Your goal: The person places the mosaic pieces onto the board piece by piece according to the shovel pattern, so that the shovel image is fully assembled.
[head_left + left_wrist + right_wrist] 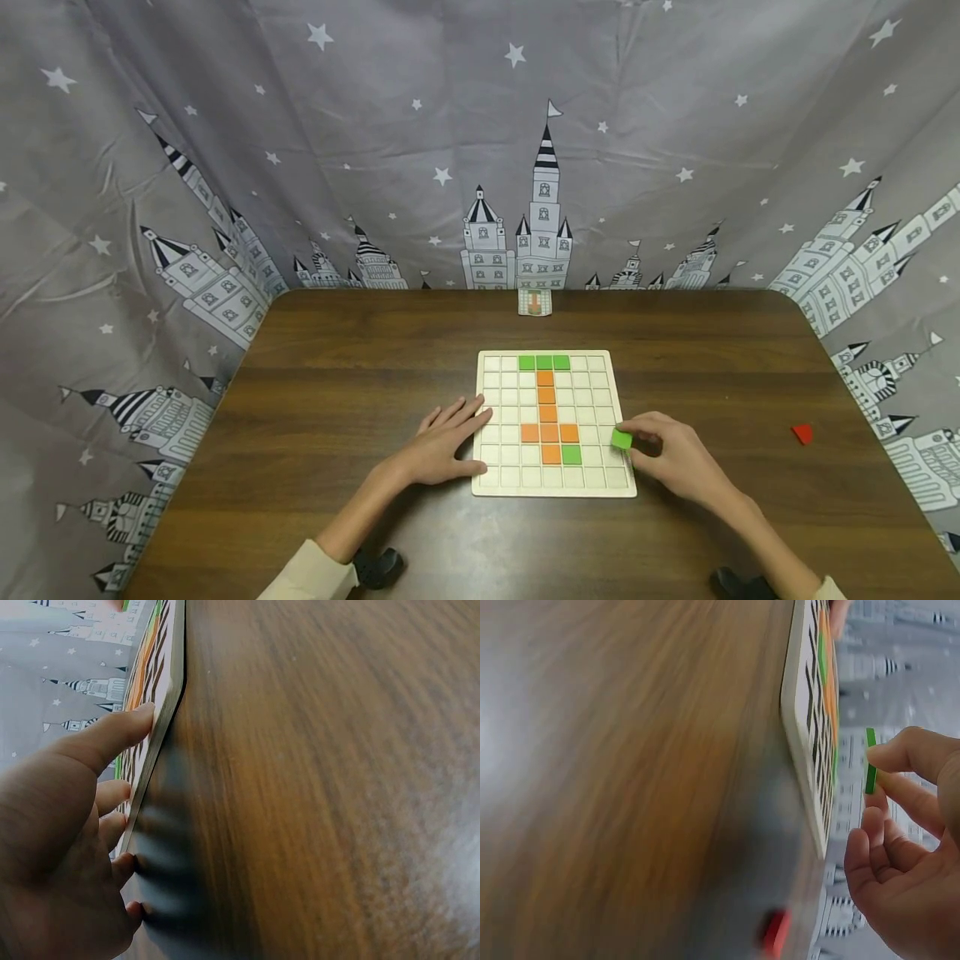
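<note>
A cream grid board (510,477) lies flat on the table, with green and orange square tiles set in some cells. Three green tiles (544,362) form a row at its top; an orange tile (548,412) is part of a column below. Another green tile (572,454) sits low in the grid. The left hand (444,446) rests at the board's left edge, fingers spread and fairly straight, fingertips and thumb on the rim. Between thumb and fingers the right hand (675,457) pinches a green square tile (871,760), held above the board's right edge.
A small red piece (802,434) lies on the table at the right. At the table's back edge a small picture card (535,302) shows a similar grid pattern. Behind stands a grey curtain (375,125) printed with castles and stars.
</note>
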Available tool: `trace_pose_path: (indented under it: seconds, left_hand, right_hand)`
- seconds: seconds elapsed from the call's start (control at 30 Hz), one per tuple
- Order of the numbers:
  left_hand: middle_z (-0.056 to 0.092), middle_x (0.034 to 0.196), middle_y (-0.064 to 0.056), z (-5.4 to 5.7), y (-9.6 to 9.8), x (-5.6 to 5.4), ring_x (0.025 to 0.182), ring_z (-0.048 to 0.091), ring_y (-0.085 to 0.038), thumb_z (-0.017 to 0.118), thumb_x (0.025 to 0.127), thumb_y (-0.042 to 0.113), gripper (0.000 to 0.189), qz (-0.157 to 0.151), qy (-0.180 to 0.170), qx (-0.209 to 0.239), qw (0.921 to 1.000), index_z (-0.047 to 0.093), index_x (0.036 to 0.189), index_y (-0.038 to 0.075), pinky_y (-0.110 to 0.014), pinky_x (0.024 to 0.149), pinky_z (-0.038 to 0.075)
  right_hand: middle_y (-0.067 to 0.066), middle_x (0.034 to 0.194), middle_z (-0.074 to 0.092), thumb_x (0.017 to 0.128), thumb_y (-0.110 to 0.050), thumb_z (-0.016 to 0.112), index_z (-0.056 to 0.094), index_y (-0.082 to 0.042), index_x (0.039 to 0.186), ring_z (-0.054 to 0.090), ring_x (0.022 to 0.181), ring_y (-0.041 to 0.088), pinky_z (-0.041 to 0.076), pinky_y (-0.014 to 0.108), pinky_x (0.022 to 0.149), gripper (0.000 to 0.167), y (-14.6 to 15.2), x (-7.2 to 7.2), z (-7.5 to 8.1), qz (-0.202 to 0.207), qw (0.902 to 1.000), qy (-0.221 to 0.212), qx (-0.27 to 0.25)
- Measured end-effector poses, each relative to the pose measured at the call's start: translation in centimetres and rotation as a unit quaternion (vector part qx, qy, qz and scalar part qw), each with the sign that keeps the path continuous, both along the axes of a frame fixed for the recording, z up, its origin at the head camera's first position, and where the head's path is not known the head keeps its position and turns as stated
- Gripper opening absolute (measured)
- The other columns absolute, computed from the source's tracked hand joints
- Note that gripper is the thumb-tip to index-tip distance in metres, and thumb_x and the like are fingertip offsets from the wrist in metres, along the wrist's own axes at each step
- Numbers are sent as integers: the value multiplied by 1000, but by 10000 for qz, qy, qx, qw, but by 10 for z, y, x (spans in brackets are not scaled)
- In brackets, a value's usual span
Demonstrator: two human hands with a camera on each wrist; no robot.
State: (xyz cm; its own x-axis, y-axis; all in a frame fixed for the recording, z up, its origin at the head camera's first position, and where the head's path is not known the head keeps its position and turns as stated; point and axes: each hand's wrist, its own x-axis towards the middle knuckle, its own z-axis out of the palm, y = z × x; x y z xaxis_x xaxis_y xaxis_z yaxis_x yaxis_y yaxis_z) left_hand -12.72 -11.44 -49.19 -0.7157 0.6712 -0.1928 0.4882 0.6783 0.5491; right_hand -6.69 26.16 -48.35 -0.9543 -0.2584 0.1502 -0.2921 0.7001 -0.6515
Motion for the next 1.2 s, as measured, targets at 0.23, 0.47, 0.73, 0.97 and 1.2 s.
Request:
trace_pose_path:
  seconds: [0.23,0.47,0.73,0.97,1.2]
  left_hand:
    - [18,165,-11,0,-1,0,150,11,-37,69,93,39,79,-5,22,7,10000,32,157,9,-65,112,8]
    - [15,166,-8,3,0,0,151,8,-34,68,94,40,79,37,-70,-72,9999,30,158,13,-63,114,6]
    - [16,166,-8,5,1,1,151,8,-34,68,94,39,79,20,-94,-97,9999,31,158,13,-63,114,6]
    - [19,165,-11,3,0,1,150,11,-37,69,94,38,78,-1,-51,29,10000,32,157,9,-65,113,7]
    - [19,165,-11,3,0,0,150,11,-37,68,95,38,78,7,-46,7,10000,32,157,9,-64,113,7]
  right_hand:
    - [-3,105,68,79,1,75,76,-8,109,58,86,15,51,33,74,32,-33,-14,-2,438,9990,-109,-69]
    - [0,106,70,79,2,74,76,-5,110,62,94,17,52,35,81,32,-58,-23,-2,933,9956,-41,-55]
    - [1,104,71,80,3,73,76,-4,110,62,92,17,51,35,81,32,-81,-24,-1,1232,9922,-173,106]
    - [0,102,70,79,3,71,77,-6,106,61,95,20,50,36,83,29,-91,-25,-3,1294,9912,-141,256]
    - [0,100,69,79,3,70,77,-5,105,59,92,18,50,36,82,27,-98,-25,-3,1288,9904,-231,446]
